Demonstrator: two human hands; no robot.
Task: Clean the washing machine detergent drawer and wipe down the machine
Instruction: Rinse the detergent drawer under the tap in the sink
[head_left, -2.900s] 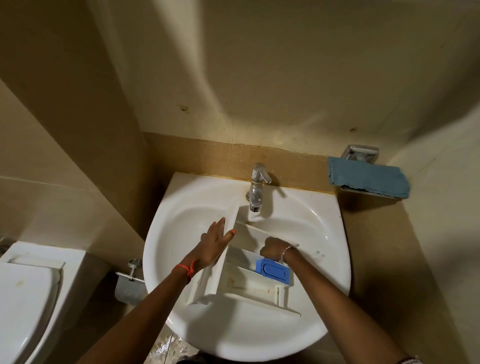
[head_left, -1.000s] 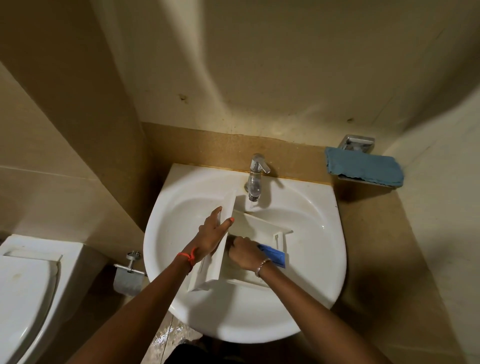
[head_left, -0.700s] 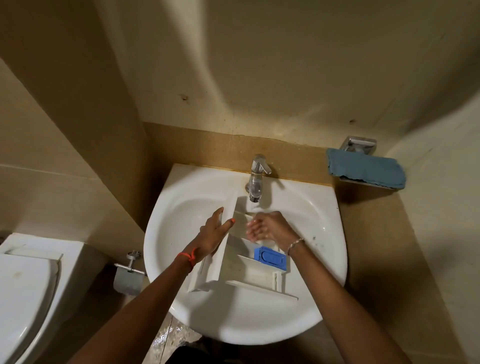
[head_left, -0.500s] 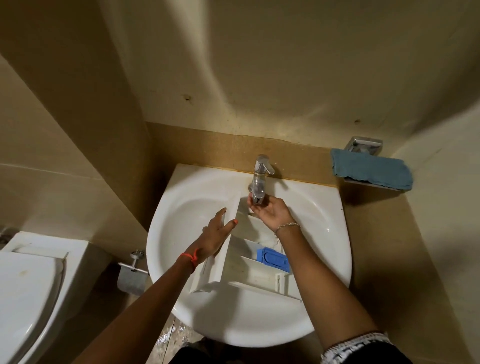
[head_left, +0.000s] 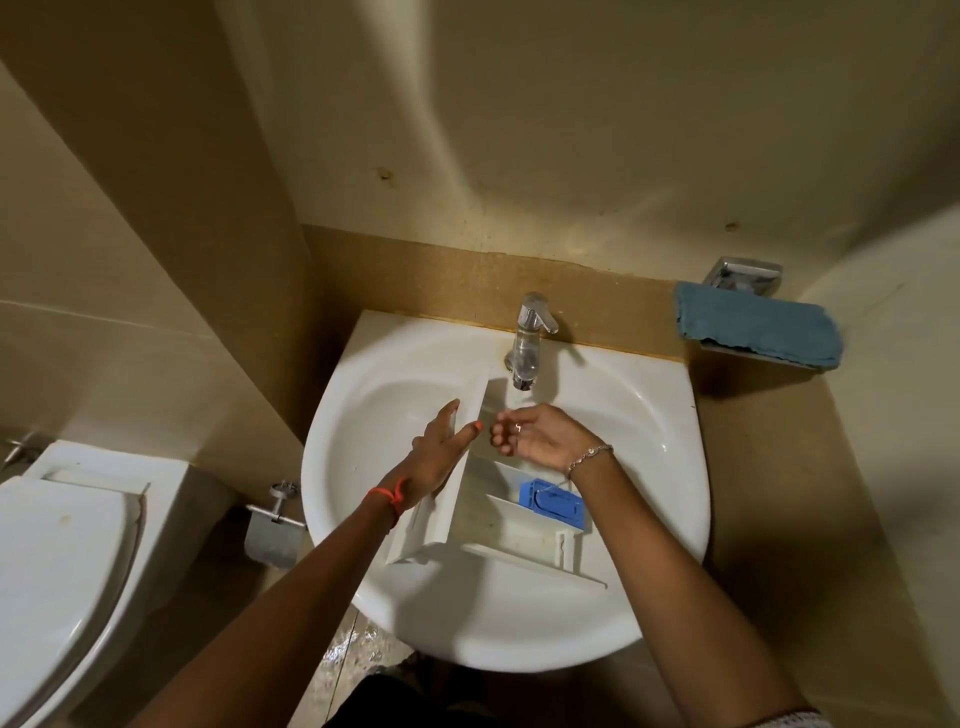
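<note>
The drawer lies tilted in the sink at mid-frame, its far end under the tap. The left hand presses flat against the drawer's left wall, fingers spread, steadying rather than clasping it. The right hand hovers cupped and loosely open just below the spout, holding nothing. The step looks like rinsing: best to keep the left palm firm so the drawer does not slide, and to work water into each compartment and around the blue insert at lower right, where residue tends to collect.
</note>
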